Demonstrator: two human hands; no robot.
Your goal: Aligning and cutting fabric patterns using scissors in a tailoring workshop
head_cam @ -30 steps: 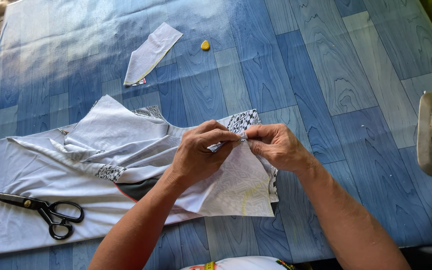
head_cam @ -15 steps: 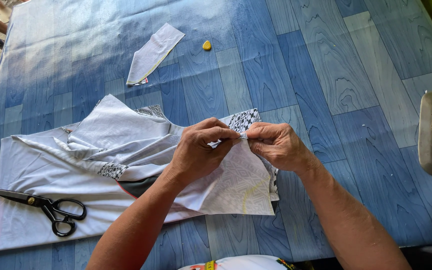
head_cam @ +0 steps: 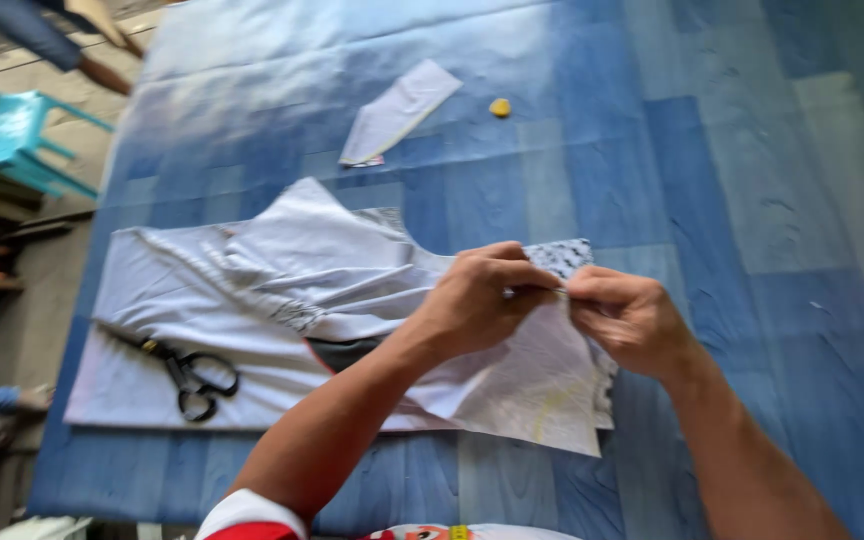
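Grey fabric piece pinched at its top edge, lifted a little off the blue-patterned table, lower part draped down toward the near edge. Patterned black-and-white scrap peeking out just behind the fingers, right at the pinch point. Left hand closed on the cloth edge, thumb and fingertips pressed together; right hand closed on the same edge just beside it, knuckles almost touching the left. Looks like aligning or pinning two layers at one spot along the edge — whether a pin sits between the fingers, cannot tell, too small and blurred. Next move, by the look of it, calls for keeping both layers flush while one hand shifts along the edge, without letting the pinch slip.

Spreading left from the hands: larger pale grey garment panel, rumpled and folded over on itself, flat on the table. Black scissors lying on its lower left part, well apart from both hands. Farther up the table, small pale fabric offcut, and near it a little yellow lump, possibly chalk. Turquoise chair off the table's far left corner.
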